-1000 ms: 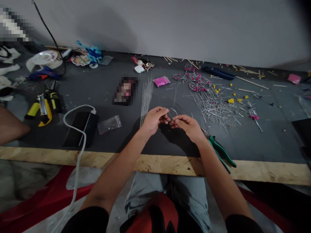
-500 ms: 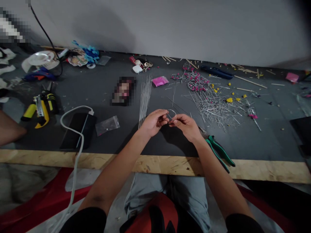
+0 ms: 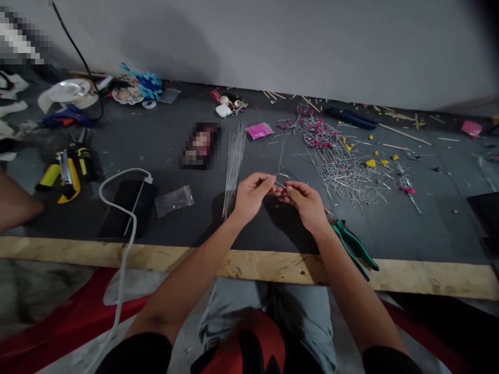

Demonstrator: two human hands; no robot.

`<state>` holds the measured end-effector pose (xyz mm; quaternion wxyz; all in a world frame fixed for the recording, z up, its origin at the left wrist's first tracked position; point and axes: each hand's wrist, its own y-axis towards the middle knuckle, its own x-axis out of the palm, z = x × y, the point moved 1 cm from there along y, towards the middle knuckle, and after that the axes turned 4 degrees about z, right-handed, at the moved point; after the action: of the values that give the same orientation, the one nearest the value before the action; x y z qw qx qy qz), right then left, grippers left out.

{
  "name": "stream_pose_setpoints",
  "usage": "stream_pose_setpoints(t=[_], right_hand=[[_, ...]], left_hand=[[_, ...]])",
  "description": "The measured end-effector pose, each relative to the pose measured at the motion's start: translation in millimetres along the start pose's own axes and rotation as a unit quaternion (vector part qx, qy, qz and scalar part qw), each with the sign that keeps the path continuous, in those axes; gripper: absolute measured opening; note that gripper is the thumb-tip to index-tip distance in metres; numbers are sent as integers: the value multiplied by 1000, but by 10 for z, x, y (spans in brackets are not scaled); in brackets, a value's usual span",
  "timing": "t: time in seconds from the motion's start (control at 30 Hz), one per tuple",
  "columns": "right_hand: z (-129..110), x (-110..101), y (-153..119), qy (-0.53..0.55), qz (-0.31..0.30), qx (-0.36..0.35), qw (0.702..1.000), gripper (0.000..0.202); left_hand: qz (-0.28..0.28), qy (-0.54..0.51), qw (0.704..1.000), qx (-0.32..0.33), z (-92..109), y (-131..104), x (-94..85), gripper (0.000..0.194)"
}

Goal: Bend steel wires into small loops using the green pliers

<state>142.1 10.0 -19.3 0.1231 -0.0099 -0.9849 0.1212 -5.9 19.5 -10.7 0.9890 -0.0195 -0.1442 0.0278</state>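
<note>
Wire of thin silver metal [image 3: 280,184] is pinched between the fingertips of both bare hands, to the right of the flat bundle of long, straight silver wires [image 3: 235,163]. The left hand [image 3: 253,196], nearer that bundle, grips with thumb and forefinger; the right hand [image 3: 306,205], farther right of it, grips likewise, its other fingers curled.

On the near side of the bundle, a strip of bare dark grey tabletop [image 3: 210,228] reaches to the pale wooden front edge [image 3: 265,264], which both forearms cross. Open surface also lies left of the bundle, as far as the small clear plastic bag [image 3: 175,201]. To its right, past the right hand, green-handled metal pliers [image 3: 354,246] overhang the edge; the tangled heap of silver wire pieces [image 3: 351,176] limits room farther right.

The held wire's visible stretch runs left to right, sloping slightly nearer at the right, crosswise to the bundle's long axis. A bent part shows beyond the fingertips; its ends are too fine to make out.
</note>
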Motion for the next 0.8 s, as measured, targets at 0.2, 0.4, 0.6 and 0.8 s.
stream_pose_setpoints(t=[0.2,0.4,0.6,0.8], right_hand=[[19,-45,26,41,-7,68,997,25],[22,-29,29,44,19,92,995,21],[18,11,25,35,48,90,994,18],[54,-11,46,30,14,73,997,23]], left_hand=[[-45,165,972,160,-64,-92,9,19],[-82,291,918,256,-22,-119,10,17],[-68,294,924,233,-21,-121,16,16],[-17,141,986,88,-59,-90,32,18]])
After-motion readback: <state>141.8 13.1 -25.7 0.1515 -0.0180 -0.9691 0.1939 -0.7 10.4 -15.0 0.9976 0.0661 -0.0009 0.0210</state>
